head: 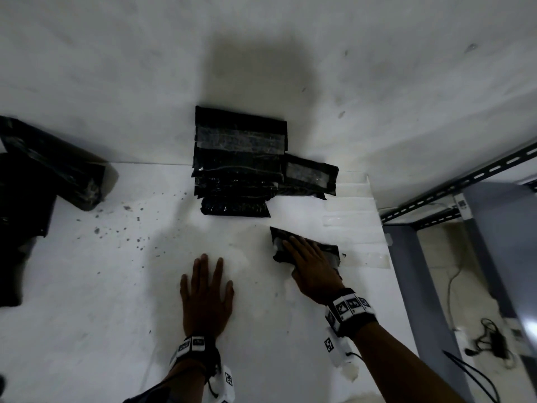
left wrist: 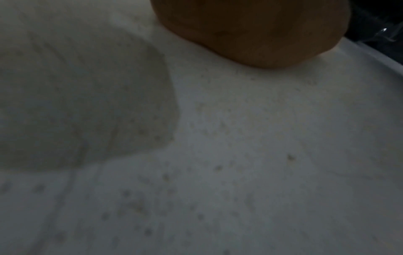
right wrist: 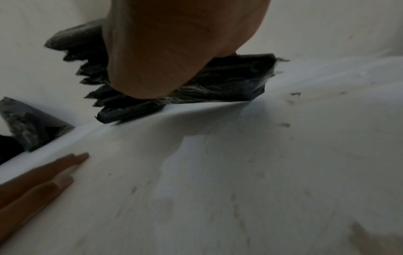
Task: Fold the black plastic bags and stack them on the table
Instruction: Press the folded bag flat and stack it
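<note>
Right hand [head: 312,264] lies flat, fingers straight, pressing a small folded black plastic bag [head: 325,251] onto the white desk [head: 116,286] close to its right edge. From the head view, the left hand [head: 206,295] is also spread flat, palm down on bare desk, holding nothing, just left of that bag and apart from it. Beyond both hands, against the desk's far edge by the wall, sits the pile of folded black plastic bags [head: 238,161], some banded with clear tape. The pressed bag's long axis runs roughly left to right, tilted a little, and the pile lies forward and to the left of it; the right hand is the nearer one for carrying it there. A heap of unfolded black plastic [head: 35,181] occupies the desk's left edge.

Left wrist view: only the heel of the left hand [left wrist: 250,31] on the speckled desk [left wrist: 240,155].

Right wrist view: the right hand [right wrist: 174,48] bears down on the folded bag [right wrist: 229,82], its layered edges fanning out at the left end; left hand fingers [right wrist: 43,172] rest straight on the desk [right wrist: 240,172].
</note>
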